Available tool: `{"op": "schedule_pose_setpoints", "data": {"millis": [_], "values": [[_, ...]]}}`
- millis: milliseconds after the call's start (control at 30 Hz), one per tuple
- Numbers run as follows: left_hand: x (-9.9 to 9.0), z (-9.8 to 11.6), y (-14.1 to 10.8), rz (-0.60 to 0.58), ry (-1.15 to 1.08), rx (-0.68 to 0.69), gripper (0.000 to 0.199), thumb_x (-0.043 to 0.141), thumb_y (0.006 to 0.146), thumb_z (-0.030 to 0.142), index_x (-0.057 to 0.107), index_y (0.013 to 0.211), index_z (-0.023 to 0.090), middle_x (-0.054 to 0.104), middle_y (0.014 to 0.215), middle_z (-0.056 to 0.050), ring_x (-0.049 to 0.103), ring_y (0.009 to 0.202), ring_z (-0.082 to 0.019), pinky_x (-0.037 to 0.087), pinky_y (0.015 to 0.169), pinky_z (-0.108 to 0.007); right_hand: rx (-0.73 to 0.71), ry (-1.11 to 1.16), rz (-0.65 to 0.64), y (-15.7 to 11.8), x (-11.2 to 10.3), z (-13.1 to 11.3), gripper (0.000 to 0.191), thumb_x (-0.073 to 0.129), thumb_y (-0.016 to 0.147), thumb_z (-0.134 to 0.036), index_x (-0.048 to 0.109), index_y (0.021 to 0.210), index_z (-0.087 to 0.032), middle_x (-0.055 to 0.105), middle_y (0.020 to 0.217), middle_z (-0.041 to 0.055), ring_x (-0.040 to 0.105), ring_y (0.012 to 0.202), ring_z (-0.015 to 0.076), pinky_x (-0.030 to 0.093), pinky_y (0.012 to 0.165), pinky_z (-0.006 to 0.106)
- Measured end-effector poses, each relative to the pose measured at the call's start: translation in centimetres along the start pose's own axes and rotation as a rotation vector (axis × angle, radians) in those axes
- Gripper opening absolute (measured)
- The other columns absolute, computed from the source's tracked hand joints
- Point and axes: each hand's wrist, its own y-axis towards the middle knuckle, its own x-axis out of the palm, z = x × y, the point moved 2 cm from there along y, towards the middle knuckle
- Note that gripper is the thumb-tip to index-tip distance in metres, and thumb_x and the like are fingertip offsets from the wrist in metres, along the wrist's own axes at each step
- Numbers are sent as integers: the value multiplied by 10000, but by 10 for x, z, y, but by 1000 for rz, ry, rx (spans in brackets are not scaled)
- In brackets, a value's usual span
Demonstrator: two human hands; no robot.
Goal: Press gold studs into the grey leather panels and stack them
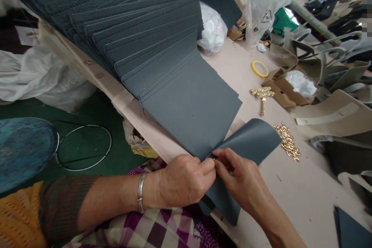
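A dark blue-grey leather panel (pixel 255 137) curls up from the table edge, its near end hanging over the side. My left hand (pixel 188 180) is closed in a pinch at this panel's edge. Opposite it, my right hand (pixel 238 174) pinches the same spot with thumb and forefinger, the fingertips of both hands nearly touching. Something tiny and pale shows between them, too small to name. Just beyond my hands, a fanned stack of similar stitched leather panels (pixel 186 100) covers the left part of the table.
On the pale table (pixel 279 197) lie gold metal rings (pixel 287 141), a gold hardware pile (pixel 262 97) and a yellow tape roll (pixel 259 69). A cardboard box (pixel 280 87) and beige bag pieces (pixel 331 114) stand right. A blue round stool (pixel 26 151) is at the left.
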Motion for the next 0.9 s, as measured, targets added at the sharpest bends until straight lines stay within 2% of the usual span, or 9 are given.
{"op": "schedule_pose_setpoints", "data": {"millis": [100,167,367,600,900], "values": [[1,0,0,24,9,7,191,402,919,176,564,1016,147,598,893,-56,585,661,-191,488,521,-343,-102,-33,49,-7,4,-1,176,496,903,-215,671,909,-220,723,855,35,681,762,155,507,702,242],[1,0,0,39,10,13,199,397,922,174,571,1013,143,595,874,-55,581,657,-189,488,528,-343,-119,-37,67,-8,6,1,173,509,899,-210,681,902,-222,722,844,29,679,750,149,511,699,234],[1,-1,-1,59,-5,11,188,391,923,169,568,984,152,575,841,-37,561,636,-183,452,506,-340,5,52,140,-6,4,11,127,585,852,-251,703,810,-230,717,720,-18,636,576,118,484,563,201],[1,-1,0,56,-9,8,218,397,932,193,565,1051,121,586,869,-49,566,644,-186,452,510,-350,36,82,39,-3,2,11,146,584,856,-271,715,805,-234,714,719,-27,629,591,113,471,578,197],[1,-1,0,47,-21,0,205,398,929,198,572,1023,142,580,871,-42,559,636,-182,440,508,-352,222,132,-36,3,1,11,182,574,821,-318,712,752,-222,676,647,-17,589,569,128,428,518,216]]}}
